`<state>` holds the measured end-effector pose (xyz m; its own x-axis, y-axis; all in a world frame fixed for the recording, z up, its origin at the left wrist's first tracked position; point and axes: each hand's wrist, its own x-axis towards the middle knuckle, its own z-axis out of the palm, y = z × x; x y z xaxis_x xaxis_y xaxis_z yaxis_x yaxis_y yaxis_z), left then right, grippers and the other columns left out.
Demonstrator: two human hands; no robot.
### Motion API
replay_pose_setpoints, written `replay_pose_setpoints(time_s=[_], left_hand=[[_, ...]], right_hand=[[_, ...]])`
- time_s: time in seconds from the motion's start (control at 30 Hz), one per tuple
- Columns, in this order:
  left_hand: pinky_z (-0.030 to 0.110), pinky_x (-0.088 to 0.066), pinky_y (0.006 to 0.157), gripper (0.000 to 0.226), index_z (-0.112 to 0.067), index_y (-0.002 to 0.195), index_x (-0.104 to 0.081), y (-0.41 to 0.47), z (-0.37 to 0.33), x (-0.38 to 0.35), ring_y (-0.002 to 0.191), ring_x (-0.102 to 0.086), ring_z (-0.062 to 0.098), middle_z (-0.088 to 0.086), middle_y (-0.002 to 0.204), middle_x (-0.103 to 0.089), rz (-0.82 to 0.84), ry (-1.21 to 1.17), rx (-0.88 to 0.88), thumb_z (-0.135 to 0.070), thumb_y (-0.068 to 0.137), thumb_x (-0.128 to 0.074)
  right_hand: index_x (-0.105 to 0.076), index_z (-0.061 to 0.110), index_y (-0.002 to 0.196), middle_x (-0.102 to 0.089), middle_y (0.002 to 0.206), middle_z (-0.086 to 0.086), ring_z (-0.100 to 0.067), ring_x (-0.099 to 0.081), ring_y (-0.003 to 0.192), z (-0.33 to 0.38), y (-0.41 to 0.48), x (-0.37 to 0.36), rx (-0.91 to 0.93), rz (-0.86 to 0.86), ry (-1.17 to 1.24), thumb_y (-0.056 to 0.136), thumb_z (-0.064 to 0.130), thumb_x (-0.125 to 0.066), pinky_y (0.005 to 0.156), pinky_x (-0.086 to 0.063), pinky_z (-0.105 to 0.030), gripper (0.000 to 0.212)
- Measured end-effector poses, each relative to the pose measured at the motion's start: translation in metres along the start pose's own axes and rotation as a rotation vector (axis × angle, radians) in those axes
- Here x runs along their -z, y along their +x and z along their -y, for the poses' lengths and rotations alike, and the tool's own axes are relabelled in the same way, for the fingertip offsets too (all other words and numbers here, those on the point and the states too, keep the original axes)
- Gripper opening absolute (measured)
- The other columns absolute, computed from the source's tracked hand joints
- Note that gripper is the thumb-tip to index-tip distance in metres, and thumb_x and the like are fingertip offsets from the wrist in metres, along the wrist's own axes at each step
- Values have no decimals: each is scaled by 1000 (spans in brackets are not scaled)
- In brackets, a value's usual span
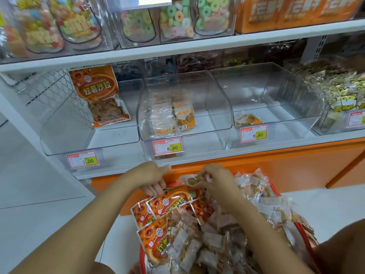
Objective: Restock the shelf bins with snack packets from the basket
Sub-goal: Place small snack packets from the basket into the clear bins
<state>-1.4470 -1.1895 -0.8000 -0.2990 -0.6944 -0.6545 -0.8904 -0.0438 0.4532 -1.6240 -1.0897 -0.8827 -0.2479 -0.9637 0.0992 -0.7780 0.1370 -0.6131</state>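
In the red basket [305,237] below the sparsely filled shelf bins [217,107], the right hand [216,181] pinches a small clear packet [192,180] while the left hand [151,177] curls its fingers [155,190] over the top edge of an orange packet [171,202], both packets probably light, crinkly and slippery, best held by their sealed edges.

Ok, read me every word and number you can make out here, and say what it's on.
"红薯沙拉", "HONGSHUSHALA": orange packet in left bin
"HONGSHUSHALA": orange packets in basket
"CRI": packet in middle bin
"1.00": left bin's price tag
"8.80": middle bin's price tag
"8.80": right bin's price tag
Tags' small print and the far-right tag: too blurred.
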Motion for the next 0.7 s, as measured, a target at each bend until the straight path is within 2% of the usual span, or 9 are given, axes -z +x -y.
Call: replay_pose_setpoints(time_s=[0.13,0.23,0.37,0.43,0.5,0.57,0.6,0.63,0.7], left_hand=[[29,-59,69,72,2,109,-63,-12,-10,-15,86,-72,26,17,97,-73,236,-417,-1,-61,93,-33],[31,-59,71,50,-3,115,-62,-26,-27,-29,86,-71,24,17,106,-70,303,-781,-146,-45,95,-44],[33,-58,71,32,-4,100,-66,-37,-45,-37,75,-69,22,15,88,-73,-13,-873,-400,-33,94,-54],[49,-54,85,59,1,102,-63,-39,-48,-32,80,-67,34,22,90,-71,-217,-692,-508,-54,83,-61],[55,-50,87,75,5,104,-58,-49,-52,-26,80,-67,41,27,88,-68,-298,-584,-622,-63,72,-58],[47,-55,79,61,3,90,-57,-52,-54,-23,67,-65,33,22,75,-64,-314,-554,-698,-55,75,-58],[37,-56,69,44,-3,79,-56,-53,-56,-24,58,-61,19,10,63,-59,-341,-549,-734,-47,80,-59],[23,-51,58,31,-12,71,-54,-53,-59,-26,52,-52,5,-6,54,-51,-381,-543,-766,-38,86,-59],[9,-37,51,26,-25,67,-52,-55,-65,-31,51,-44,-1,-17,51,-47,-494,-508,-827,-29,92,-58]], right_hand=[[-68,23,86,-57,86,17,1,-43,82,22,-16,44,192,-173,-50,78,11,-75,66,-32,-6,16],[-67,19,85,-59,86,15,1,-41,82,36,-23,74,359,-317,-63,69,-1,-77,67,-36,-11,28],[-68,18,97,-62,100,9,-7,-51,94,41,-30,97,427,-453,0,76,-1,-67,82,-35,-8,29],[-67,22,105,-61,110,10,-2,-53,103,41,-34,101,330,-441,182,79,-13,-56,86,-37,-7,45],[-63,28,112,-60,113,14,2,-54,104,45,-35,102,148,-429,462,87,-7,-52,84,-42,-12,45],[-60,32,117,-61,108,18,2,-58,97,51,-29,102,-47,-356,705,93,31,-56,79,-46,-18,24],[-61,31,114,-62,99,19,2,-59,88,55,-25,101,-77,-335,723,88,49,-53,74,-46,-19,33],[-64,28,104,-62,86,19,2,-57,76,58,-21,99,-80,-336,728,84,57,-49,67,-44,-17,38],[-55,22,71,-47,58,18,1,-43,55,67,-13,96,-61,-424,698,90,52,-47,54,-35,-12,36]])
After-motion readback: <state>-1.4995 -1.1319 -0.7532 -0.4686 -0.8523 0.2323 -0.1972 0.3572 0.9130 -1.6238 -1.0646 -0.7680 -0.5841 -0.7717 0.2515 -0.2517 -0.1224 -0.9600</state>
